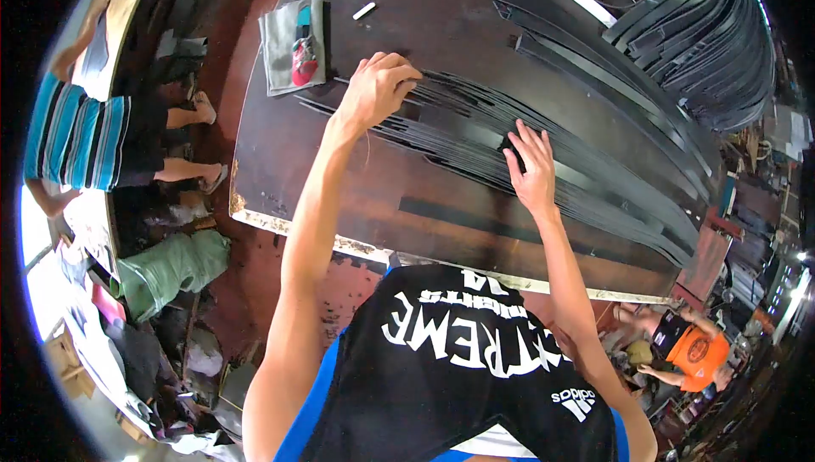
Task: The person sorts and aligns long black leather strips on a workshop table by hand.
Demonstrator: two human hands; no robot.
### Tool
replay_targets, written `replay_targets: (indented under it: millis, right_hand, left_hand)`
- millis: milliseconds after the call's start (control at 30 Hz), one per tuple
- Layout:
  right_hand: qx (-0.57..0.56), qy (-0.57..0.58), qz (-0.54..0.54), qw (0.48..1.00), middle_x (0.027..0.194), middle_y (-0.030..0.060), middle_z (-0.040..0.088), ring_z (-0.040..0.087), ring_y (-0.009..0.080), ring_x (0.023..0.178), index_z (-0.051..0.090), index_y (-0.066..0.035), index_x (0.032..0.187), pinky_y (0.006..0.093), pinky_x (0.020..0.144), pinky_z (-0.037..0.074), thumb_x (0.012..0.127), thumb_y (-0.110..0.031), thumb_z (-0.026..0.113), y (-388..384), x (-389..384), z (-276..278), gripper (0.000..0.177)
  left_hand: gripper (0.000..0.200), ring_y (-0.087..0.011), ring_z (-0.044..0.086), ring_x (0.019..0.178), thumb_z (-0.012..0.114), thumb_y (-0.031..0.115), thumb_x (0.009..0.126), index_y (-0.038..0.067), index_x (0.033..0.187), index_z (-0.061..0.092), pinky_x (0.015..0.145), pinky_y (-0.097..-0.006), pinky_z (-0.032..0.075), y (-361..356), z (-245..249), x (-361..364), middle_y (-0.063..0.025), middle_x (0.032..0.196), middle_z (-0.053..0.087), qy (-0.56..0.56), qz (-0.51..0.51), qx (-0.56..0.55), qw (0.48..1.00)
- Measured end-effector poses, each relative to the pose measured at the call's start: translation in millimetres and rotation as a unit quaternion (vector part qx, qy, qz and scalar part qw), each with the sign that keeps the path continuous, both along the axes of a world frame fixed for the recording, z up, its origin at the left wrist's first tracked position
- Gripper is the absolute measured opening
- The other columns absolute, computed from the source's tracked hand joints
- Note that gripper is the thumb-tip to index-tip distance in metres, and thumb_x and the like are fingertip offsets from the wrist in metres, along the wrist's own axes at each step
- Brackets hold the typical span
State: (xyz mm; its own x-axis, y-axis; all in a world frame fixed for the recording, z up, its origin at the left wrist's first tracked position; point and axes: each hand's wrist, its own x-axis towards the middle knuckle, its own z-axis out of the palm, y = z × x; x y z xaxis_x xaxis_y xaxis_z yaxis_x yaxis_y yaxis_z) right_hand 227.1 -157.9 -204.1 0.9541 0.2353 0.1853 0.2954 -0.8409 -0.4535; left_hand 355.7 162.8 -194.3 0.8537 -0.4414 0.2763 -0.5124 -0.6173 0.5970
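Note:
Long, thin black strips (586, 160) lie in a bundle across the dark table, fanning out at the left end. Above that end, my left hand (378, 90) has its thumb and fingers drawn together in a pinch; what lies between the fingertips is hidden. My right hand (533, 169) rests over the middle of the bundle, fingers stretched across a small black wad (509, 143) pressed on the strips. I cannot tell whether the wad is cloth or sponge. A single wider dark strip (458, 211) lies nearer my body.
On the table (280, 165), a folded grey cloth (280, 46) bears a red-and-teal tool (303, 59) beside a white stick (364, 11). Wider black bands (594, 80) and a large coiled stack (705, 29) occupy the right. People stand at left (85, 139) and lower right (696, 352).

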Motion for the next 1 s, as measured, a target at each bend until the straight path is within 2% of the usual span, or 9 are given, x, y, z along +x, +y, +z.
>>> replay_targets:
  millis: [67,133,267,433,533,733,867,967,1000]
  right_hand:
    - [-0.006,-0.015,-0.035,0.999,0.139,0.0121,0.057,0.055,0.0315,0.126,0.067,-0.003,0.117,0.0503,0.113,0.033,0.090,-0.013,0.068,2.3,-0.9,1.8,0.029]
    - [-0.006,-0.014,-0.042,0.999,0.138,0.0123,0.057,0.055,0.0315,0.124,0.068,-0.002,0.115,0.0514,0.113,0.032,0.090,-0.014,0.068,2.9,-1.0,2.2,0.028]
    - [-0.010,-0.024,-0.042,0.999,0.136,0.0121,0.059,0.057,0.0310,0.122,0.069,-0.002,0.112,0.0524,0.113,0.032,0.089,-0.013,0.068,3.0,1.3,-0.9,0.025]
    - [-0.002,-0.036,-0.050,0.998,0.128,0.0097,0.065,0.060,0.0266,0.118,0.072,-0.004,0.105,0.0508,0.113,0.033,0.090,-0.010,0.066,7.7,12.3,0.4,0.018]
    - [0.007,-0.040,-0.063,0.997,0.128,0.0095,0.065,0.060,0.0267,0.117,0.072,-0.004,0.106,0.0507,0.113,0.032,0.090,-0.010,0.065,10.4,21.8,3.6,0.018]
    - [0.018,-0.038,-0.125,0.991,0.129,0.0102,0.064,0.060,0.0298,0.117,0.068,-0.008,0.117,0.0482,0.114,0.032,0.094,-0.015,0.062,-4.0,40.4,3.3,0.024]
    - [0.011,-0.024,-0.138,0.990,0.127,0.0114,0.065,0.059,0.0319,0.116,0.067,-0.009,0.109,0.0532,0.112,0.033,0.092,-0.014,0.064,-12.9,49.8,5.4,0.019]
    - [0.069,-0.012,-0.141,0.987,0.123,0.0101,0.067,0.062,0.0322,0.112,0.065,-0.008,0.103,0.0542,0.112,0.032,0.091,-0.014,0.065,-17.1,54.9,12.9,0.013]
    - [0.067,-0.006,-0.133,0.989,0.117,0.0105,0.069,0.063,0.0325,0.108,0.064,-0.007,0.100,0.0514,0.107,0.037,0.091,-0.013,0.065,-18.2,56.2,16.8,0.011]
  left_hand:
    - [0.016,-0.0316,0.063,0.095,0.068,0.010,0.084,0.007,0.099,0.072,0.084,-0.0416,0.050,-0.5,-3.0,13.4,-0.0108,0.096,0.067,0.025,-0.022,0.001,0.999]
    - [0.015,-0.0327,0.064,0.095,0.067,0.010,0.086,0.006,0.100,0.072,0.083,-0.0408,0.051,1.9,-7.3,21.5,-0.0126,0.098,0.067,0.101,-0.019,0.010,0.995]
    - [0.020,-0.0305,0.067,0.090,0.067,0.014,0.087,0.006,0.105,0.071,0.081,-0.0393,0.052,2.7,-12.3,31.7,-0.0133,0.096,0.070,0.179,0.053,-0.005,0.982]
    - [0.023,-0.0298,0.069,0.089,0.068,0.013,0.085,0.007,0.107,0.071,0.080,-0.0379,0.053,-13.6,-19.8,37.0,-0.0139,0.099,0.071,0.208,-0.011,-0.067,0.976]
    - [0.020,-0.0297,0.069,0.090,0.067,0.011,0.085,0.007,0.104,0.073,0.080,-0.0377,0.053,-21.0,-25.3,42.5,-0.0135,0.098,0.072,0.148,-0.036,-0.018,0.988]
    - [0.018,-0.0274,0.068,0.086,0.067,0.011,0.085,0.007,0.102,0.073,0.080,-0.0364,0.053,-21.8,4.3,45.6,-0.0126,0.098,0.072,0.193,-0.030,-0.042,0.980]
    - [0.017,-0.0251,0.068,0.087,0.066,0.008,0.087,0.006,0.102,0.073,0.080,-0.0362,0.053,-21.8,14.3,45.7,-0.0111,0.098,0.072,0.211,-0.037,-0.049,0.975]
    - [0.019,-0.0276,0.068,0.088,0.066,0.009,0.087,0.006,0.105,0.072,0.081,-0.0369,0.053,-23.1,20.2,45.3,-0.0122,0.101,0.071,0.161,-0.056,-0.055,0.984]
    - [0.020,-0.0291,0.068,0.089,0.066,0.010,0.087,0.007,0.106,0.072,0.081,-0.0374,0.053,-24.5,22.8,44.8,-0.0125,0.102,0.071,0.098,-0.068,-0.018,0.993]
